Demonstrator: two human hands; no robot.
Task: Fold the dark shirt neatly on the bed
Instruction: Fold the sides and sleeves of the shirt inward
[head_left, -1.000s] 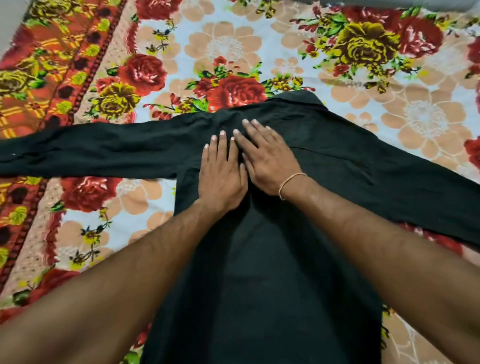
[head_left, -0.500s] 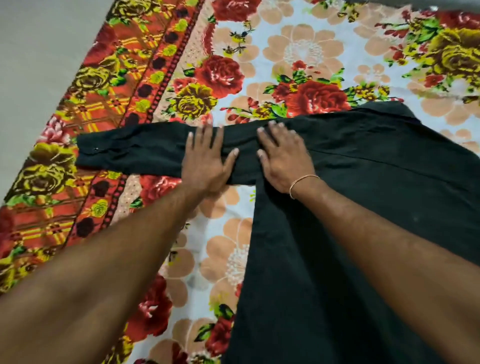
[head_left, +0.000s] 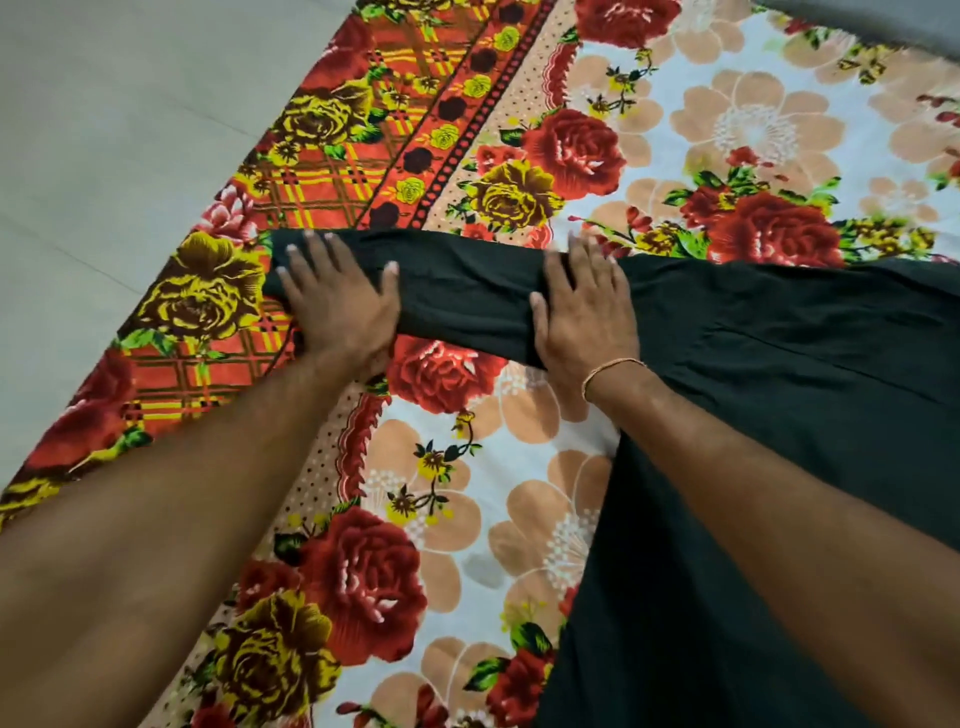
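Floral bedsheet (head_left: 545, 509) spread under both hands, grey floor (head_left: 104, 130) beyond left hand. Dark shirt (head_left: 779, 415) flat on sheet, body under right forearm, sleeve (head_left: 462, 296) stretched between hands. Left hand (head_left: 337, 306) flat, fingers spread, pressing sleeve cuff end. Right hand (head_left: 584, 312) flat, fingers straight, pressing near shoulder. Thin bracelet (head_left: 610, 370) on right wrist.

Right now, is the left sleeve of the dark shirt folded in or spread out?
Spread out. The left sleeve lies straight across the floral bedsheet, with the left hand and right hand pressing it flat.
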